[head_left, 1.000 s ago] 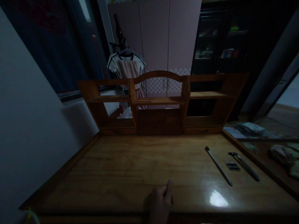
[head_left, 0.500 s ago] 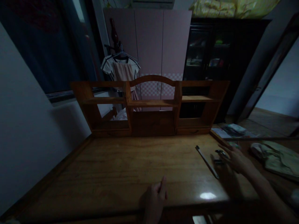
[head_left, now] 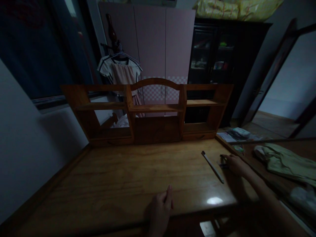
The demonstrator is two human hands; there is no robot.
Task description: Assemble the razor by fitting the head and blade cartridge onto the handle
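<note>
My right hand (head_left: 235, 164) is at the right side of the wooden desk top (head_left: 138, 171). Its fingers are closed on a small dark, shiny object (head_left: 223, 157) whose kind I cannot make out in the dim light. Just below the fingertips lies a second small dark piece (head_left: 223, 166); whether the two are joined is unclear. Left of that hand, a long thin pale stick with a dark end, like a toothbrush (head_left: 212, 167), lies slantwise on the desk. Near the front edge, my left hand (head_left: 160, 210) is loosely closed with fingers together, and nothing shows in it.
A wooden shelf unit (head_left: 158, 108) stands along the desk's back edge. Right of the desk, a lower brown surface carries a pale green cloth item (head_left: 283, 161) and a white plastic bag (head_left: 303, 197). Papers (head_left: 238, 133) lie beyond the right rim.
My right hand has gone from spread fingers above the small dark object to fingers closed on it. My left hand stays near the front edge. The whole view has shifted slightly.
</note>
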